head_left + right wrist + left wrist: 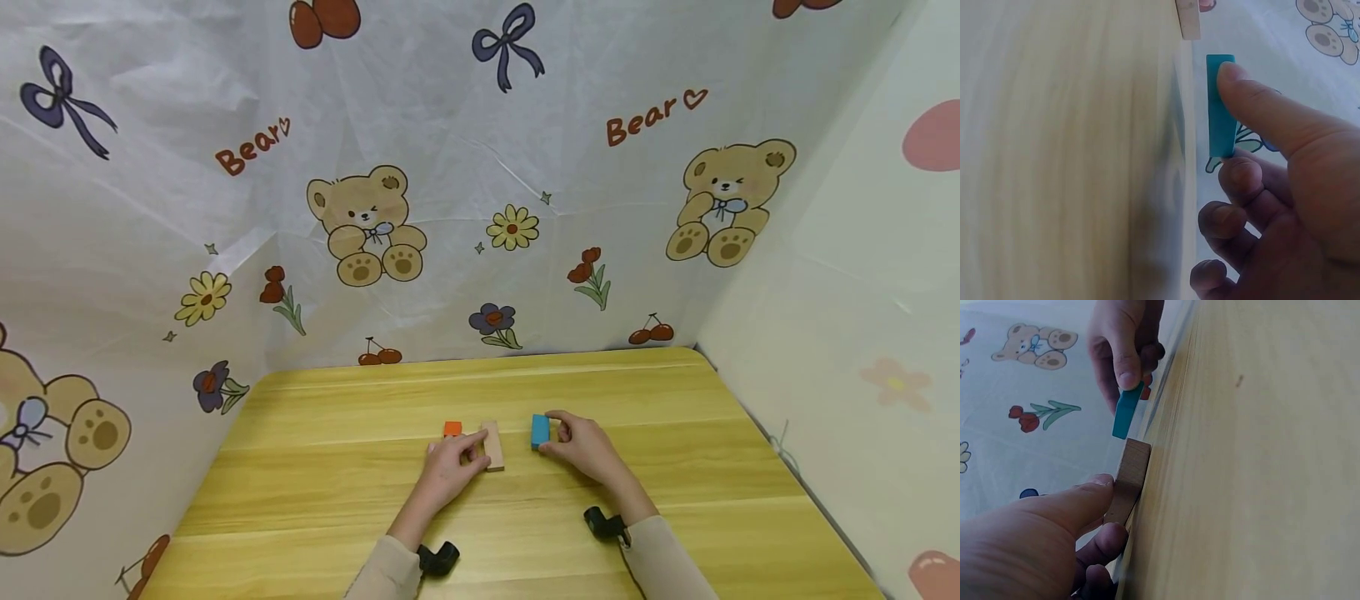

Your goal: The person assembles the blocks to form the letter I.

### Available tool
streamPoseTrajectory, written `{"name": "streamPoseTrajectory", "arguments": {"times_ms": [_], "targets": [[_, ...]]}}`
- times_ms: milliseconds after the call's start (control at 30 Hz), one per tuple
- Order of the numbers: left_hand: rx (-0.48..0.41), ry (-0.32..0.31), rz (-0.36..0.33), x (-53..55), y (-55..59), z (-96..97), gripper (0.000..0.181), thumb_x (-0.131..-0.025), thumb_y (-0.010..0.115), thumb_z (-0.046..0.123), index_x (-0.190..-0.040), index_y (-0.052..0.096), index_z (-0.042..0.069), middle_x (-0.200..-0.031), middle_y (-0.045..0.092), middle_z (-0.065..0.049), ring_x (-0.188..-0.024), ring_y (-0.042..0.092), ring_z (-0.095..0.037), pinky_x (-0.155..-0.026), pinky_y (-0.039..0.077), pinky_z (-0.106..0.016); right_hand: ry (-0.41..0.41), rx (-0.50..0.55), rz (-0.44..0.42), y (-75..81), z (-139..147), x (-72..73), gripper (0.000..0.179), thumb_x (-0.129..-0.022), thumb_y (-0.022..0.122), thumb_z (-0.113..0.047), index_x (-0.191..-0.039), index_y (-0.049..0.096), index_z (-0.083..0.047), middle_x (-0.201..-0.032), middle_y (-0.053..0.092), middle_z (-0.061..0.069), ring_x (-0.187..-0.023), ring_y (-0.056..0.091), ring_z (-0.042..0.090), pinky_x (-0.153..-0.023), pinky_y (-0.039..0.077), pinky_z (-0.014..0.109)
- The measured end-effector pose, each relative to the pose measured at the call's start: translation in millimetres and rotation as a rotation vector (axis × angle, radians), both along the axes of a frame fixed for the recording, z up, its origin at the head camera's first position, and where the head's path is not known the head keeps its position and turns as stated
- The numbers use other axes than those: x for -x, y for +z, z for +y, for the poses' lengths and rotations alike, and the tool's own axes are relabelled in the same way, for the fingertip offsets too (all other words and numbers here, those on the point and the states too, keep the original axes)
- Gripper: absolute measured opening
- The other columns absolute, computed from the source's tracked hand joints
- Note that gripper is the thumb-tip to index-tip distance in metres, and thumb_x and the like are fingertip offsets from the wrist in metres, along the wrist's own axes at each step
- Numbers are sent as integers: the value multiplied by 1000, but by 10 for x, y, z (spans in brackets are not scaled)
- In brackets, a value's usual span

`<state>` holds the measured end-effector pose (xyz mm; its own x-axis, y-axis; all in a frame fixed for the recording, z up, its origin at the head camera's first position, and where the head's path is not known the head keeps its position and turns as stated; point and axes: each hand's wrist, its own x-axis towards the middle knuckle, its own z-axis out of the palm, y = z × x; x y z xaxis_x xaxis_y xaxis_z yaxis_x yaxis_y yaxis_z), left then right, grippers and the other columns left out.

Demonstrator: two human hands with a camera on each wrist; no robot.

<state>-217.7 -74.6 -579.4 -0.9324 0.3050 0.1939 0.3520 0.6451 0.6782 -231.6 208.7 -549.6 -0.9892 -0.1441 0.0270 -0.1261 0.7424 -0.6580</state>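
Observation:
My left hand (pixel 446 473) pinches a plain wooden block (pixel 492 446) that lies lengthwise away from me on the table. In the left wrist view, the thumb presses the side of that wooden block (pixel 1130 478) and the fingers curl below. To the right, my right hand (pixel 590 451) holds a blue block (pixel 540 432) between thumb and fingers, apart from the wooden one. The right wrist view shows the thumb on the face of the blue block (pixel 1220 112), the other fingers loosely bent. An orange block (pixel 452 428) sits just beyond my left hand, partly covered by it.
The wood-grain table (pixel 337 500) runs back to a wall sheet (pixel 450 308) printed with bears and flowers. A pale wall (pixel 847 333) stands along the right edge. Black wrist cameras (pixel 438 559) are strapped at both sleeves.

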Motion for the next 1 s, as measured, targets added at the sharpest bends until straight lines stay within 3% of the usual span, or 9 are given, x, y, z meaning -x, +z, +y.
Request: {"name": "streamPoseTrajectory", "arguments": {"times_ms": [267, 633, 1000], "targets": [[6, 11, -3, -3, 5, -2, 45, -97, 78, 34, -141, 71, 25, -84, 62, 15, -80, 48, -6, -86, 25, -44, 5, -3, 23, 48, -18, -7, 56, -90, 87, -34, -138, 69, -11, -74, 51, -3, -65, 41, 12, -64, 32, 27], [-10, 10, -20, -18, 94, 4, 45, -98, 77, 33, -142, 71, 21, -83, 62, 12, -78, 46, -8, -82, 23, -39, 7, 1, 32, 148, -43, -21, 56, -88, 88, -35, -136, 70, -12, -75, 52, -4, -66, 42, 12, -63, 35, 27], [-7, 5, -27, -6, 65, 9, 46, -98, 78, 32, -142, 71, 21, -83, 63, 12, -78, 47, -8, -82, 23, -39, 4, 7, 31, 253, -94, -66, 57, -86, 90, -35, -135, 70, -14, -75, 50, -4, -65, 42, 12, -63, 34, 26]]}}
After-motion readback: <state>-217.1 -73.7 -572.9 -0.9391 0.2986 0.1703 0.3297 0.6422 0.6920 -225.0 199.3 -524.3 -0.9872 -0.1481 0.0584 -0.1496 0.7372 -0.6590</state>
